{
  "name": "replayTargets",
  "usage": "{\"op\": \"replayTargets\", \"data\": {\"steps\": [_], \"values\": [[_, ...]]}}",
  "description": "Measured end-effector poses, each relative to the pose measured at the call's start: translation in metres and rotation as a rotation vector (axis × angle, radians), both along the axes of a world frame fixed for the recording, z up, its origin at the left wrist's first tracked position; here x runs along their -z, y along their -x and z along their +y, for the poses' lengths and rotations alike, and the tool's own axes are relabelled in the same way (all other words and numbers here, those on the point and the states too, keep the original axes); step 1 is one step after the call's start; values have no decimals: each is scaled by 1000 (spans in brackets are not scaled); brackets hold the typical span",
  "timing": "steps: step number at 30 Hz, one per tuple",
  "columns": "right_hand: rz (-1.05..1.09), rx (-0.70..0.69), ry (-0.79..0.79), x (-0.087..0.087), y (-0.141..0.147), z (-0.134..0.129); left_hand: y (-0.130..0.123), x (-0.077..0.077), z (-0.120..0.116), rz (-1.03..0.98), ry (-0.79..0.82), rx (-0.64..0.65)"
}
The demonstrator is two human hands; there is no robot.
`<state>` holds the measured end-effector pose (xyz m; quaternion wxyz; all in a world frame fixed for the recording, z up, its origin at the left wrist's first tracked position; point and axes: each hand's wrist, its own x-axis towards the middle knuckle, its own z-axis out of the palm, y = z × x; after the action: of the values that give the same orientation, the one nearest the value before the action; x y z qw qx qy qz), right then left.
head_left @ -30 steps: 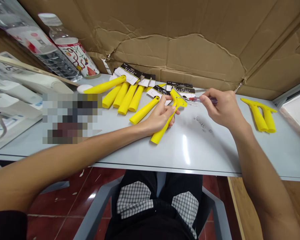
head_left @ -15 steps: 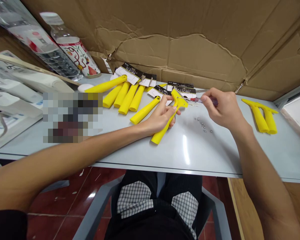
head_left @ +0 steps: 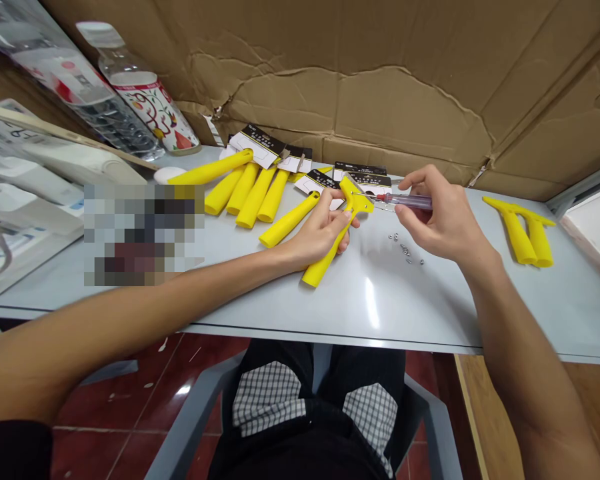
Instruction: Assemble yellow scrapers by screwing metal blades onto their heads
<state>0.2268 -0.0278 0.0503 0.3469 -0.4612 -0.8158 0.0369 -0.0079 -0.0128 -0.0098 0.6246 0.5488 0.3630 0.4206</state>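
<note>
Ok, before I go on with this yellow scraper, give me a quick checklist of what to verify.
1. Left hand gripping the yellow plastic scraper: ok, fingers wrapped around its handle.
2. Right hand holding the small screwdriver: ok, pinched between thumb and fingers.
3. Screwdriver tip seated in a screw on the scraper head: cannot tell, too small to see.
4. Small screws within reach: ok, scattered on the table just beside the right hand.

Black trousers [head_left: 365,373] bear black-and-white checked panels [head_left: 267,398].
</note>
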Motion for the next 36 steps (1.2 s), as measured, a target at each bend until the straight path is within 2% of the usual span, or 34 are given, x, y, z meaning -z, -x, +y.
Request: {"op": "replayTargets", "data": {"steps": [7, 15, 18, 21, 26, 30, 36], "values": [[-33, 73, -87, 5, -4, 7, 1, -1, -1, -19, 8, 16], [19, 6, -4, 7, -1, 4, -2, 4, 2, -42, -4, -12], [25, 2, -6, 8, -1, 5, -3, 7, 4, -42, -33, -73], [17, 0, 0, 11, -1, 7, 0, 6, 5, 39, -89, -141], [-18, -19, 1, 15, 3, 7, 5, 1, 6, 100, -129, -157], [-21, -24, -35, 16, 4, 7, 6, 7, 12, 62, -149, -132], [31, 25, -170, 11, -1, 10, 8, 13, 17, 36, -179, -13]]}}
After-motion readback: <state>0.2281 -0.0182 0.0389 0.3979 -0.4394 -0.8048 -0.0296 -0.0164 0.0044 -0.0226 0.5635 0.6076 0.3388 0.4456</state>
